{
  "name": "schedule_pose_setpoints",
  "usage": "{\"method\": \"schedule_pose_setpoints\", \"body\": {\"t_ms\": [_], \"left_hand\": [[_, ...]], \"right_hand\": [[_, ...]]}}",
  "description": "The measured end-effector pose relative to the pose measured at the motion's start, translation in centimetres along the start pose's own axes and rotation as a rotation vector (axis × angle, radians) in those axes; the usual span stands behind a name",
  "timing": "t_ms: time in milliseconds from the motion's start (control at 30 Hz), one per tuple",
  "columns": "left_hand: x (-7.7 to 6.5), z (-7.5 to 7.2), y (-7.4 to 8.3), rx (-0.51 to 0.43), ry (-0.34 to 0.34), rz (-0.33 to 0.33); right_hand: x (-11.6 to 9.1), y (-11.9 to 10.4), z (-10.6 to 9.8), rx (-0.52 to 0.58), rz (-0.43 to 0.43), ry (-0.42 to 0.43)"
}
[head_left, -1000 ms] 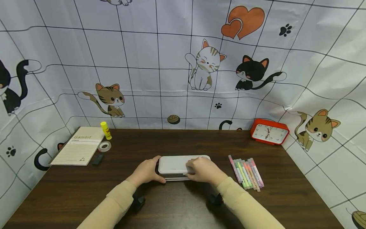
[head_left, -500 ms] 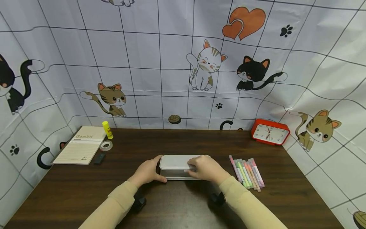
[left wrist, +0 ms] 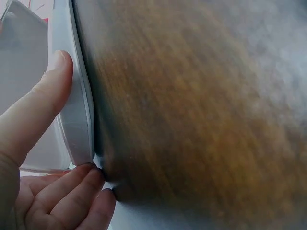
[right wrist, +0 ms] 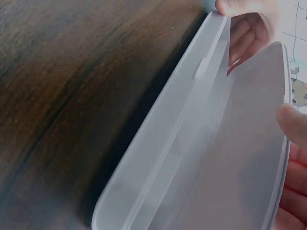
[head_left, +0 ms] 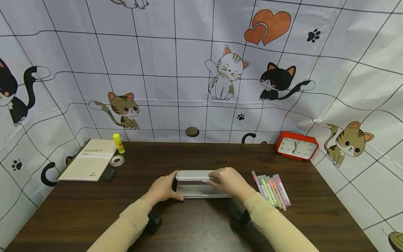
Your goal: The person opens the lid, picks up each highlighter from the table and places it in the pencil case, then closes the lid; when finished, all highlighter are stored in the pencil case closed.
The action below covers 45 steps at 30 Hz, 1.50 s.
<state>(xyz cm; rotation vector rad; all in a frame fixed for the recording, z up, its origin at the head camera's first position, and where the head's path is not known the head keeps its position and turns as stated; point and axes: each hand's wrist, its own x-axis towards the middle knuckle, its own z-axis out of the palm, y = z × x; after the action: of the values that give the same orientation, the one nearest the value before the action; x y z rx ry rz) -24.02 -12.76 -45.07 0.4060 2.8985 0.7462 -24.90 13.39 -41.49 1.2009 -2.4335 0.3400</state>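
Observation:
In the head view, a pale grey pencil case (head_left: 195, 190) lies on the dark wooden desk, its hinged lid (head_left: 192, 175) lifted along the front. My left hand (head_left: 162, 189) grips the case's left end. The left wrist view shows the thumb across the rim of the case (left wrist: 79, 120) and curled fingers at its end. My right hand (head_left: 231, 182) pinches the lid's front edge toward the right. From the right wrist, the thumb lies on the inside edge of the tilted lid (right wrist: 230, 158), with fingers behind it. A small catch (right wrist: 200, 69) marks the case's front wall.
Several coloured markers (head_left: 272, 190) lie right of the case. A red alarm clock (head_left: 297, 145) stands at the back right. At the back left are a notepad (head_left: 89, 161), a yellow glue stick (head_left: 118, 143), a tape roll (head_left: 117, 160) and a small dark block (head_left: 109, 174).
The pencil case's lid has swung up and back from nearly closed, with my right hand rising at its edge. My left hand has stayed at the left end.

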Motion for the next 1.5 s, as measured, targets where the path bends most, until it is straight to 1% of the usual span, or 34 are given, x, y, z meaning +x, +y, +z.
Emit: {"method": "schedule_pose_setpoints", "body": {"t_ms": [200, 467, 700, 867, 1133, 1333, 1500], "left_hand": [[-0.1, 0.0, 0.0, 0.001, -0.003, 0.006], [-0.2, 0.1, -0.1, -0.013, -0.005, 0.004], [-0.2, 0.1, -0.1, -0.003, -0.009, 0.006], [-0.2, 0.1, -0.1, -0.005, -0.013, 0.007], [-0.2, 0.1, -0.2, -0.007, -0.012, 0.008], [-0.2, 0.1, -0.1, -0.002, -0.018, 0.006], [-0.2, 0.0, -0.1, 0.001, -0.013, 0.007]], "right_hand": [[0.0, 0.0, -0.8, 0.031, 0.042, 0.014], [-0.6, 0.5, -1.6, 0.022, 0.113, -0.005], [-1.2, 1.4, -2.1, -0.006, 0.141, 0.052], [-1.8, 2.1, -2.3, -0.031, 0.153, 0.072], [-2.2, 2.9, -2.7, -0.03, 0.16, 0.101], [-2.1, 3.3, -3.0, 0.002, 0.183, 0.1], [-2.1, 4.1, -2.9, 0.038, 0.212, 0.14]]}}
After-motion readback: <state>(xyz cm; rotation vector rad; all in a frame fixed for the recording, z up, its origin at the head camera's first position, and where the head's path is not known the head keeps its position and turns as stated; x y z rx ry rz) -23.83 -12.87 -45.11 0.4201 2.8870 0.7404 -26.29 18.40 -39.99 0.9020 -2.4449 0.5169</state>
